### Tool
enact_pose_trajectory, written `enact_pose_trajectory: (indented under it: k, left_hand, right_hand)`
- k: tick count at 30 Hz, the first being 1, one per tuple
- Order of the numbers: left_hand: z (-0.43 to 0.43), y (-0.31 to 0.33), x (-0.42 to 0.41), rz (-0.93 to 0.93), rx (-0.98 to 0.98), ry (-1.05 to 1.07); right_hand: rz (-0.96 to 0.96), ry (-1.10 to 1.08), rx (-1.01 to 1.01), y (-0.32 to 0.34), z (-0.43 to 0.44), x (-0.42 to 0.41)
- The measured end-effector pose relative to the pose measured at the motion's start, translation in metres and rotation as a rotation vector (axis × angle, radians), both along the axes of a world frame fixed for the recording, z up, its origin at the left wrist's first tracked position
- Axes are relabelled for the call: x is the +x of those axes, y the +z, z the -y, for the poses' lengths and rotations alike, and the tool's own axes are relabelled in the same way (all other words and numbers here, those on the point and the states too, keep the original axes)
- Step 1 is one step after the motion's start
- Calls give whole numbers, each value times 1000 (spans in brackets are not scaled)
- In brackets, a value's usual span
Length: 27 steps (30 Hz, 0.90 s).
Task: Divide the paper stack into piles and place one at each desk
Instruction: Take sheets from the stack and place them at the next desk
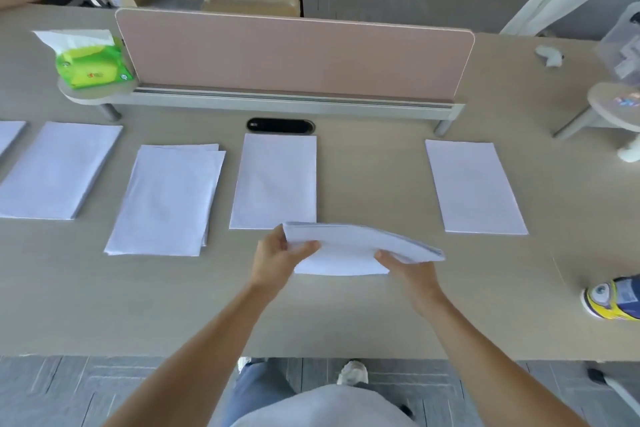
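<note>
Light grey top worn on torso. Blue denim trousers worn below. Pale sneaker seen on one foot. Forearms, left hand, right hand left uncovered.

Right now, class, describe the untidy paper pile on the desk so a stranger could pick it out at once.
Find the pink divider panel across the desk; a row of white paper piles lies in front of it. The untidy pile lies just left of the neat pile in front of the black cable port. Only its sheets are skewed, with corners poking out.
</note>
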State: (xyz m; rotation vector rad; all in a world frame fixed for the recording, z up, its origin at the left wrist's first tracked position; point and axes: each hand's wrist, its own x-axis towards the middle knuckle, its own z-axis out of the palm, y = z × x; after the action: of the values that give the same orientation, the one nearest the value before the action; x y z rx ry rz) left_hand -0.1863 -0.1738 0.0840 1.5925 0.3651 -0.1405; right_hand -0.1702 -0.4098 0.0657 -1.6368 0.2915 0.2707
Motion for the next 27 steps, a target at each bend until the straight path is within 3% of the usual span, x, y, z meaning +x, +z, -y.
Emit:
enact_pose_trajectory:
  k: [6, 11, 15, 22, 27]
  left_hand:
    - [41, 10, -18, 19, -25, 135]
    - [38, 18, -23, -13, 60, 23]
    - [37, 23, -20, 6, 1, -14]
    - [32, 31, -17, 155, -47, -54]
    - [24, 22, -12, 80, -22, -140]
  right_hand:
    - [50, 71, 104, 15, 28, -6]
    - [43, 154, 24, 23, 52, -7]
    - [46, 177, 62, 29, 54, -8]
    - [108, 31, 68, 40, 39, -14]
    - [105, 85, -16, 44, 38, -17]
